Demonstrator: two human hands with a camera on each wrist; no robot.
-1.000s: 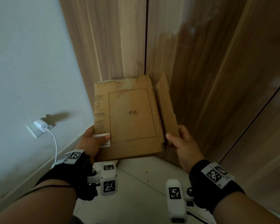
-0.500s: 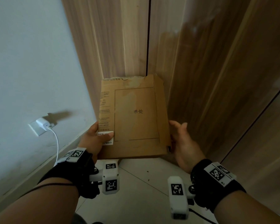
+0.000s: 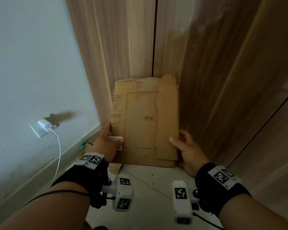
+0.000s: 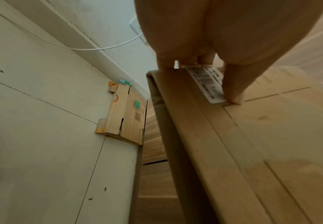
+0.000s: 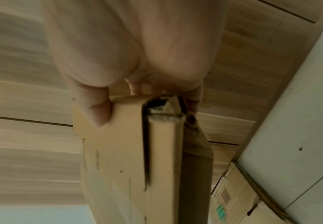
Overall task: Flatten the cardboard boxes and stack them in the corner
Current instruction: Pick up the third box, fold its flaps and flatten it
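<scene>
A flattened brown cardboard box (image 3: 140,123) with printed lines is held up in front of the wooden corner. My left hand (image 3: 109,143) grips its lower left edge, thumb on a white barcode label (image 4: 206,84). My right hand (image 3: 184,150) grips the lower right edge, thumb pressing a side flap (image 3: 167,117) folded flat onto the front. In the right wrist view the thumb (image 5: 97,110) lies on the folded flap (image 5: 114,144). A stack of flattened boxes (image 4: 126,115) lies on the floor in the corner below; part of the same stack (image 5: 231,197) shows in the right wrist view.
Wood-panel walls (image 3: 223,80) form the corner, with a dark seam at its middle. A white wall (image 3: 32,63) at the left carries a socket with a white charger (image 3: 45,126) and hanging cable (image 3: 58,151). Pale floor tiles (image 3: 148,188) lie underneath.
The side flap that stuck out to the right has been folded flat onto the box's front under my right thumb. The box has shifted a little right, toward the corner.
</scene>
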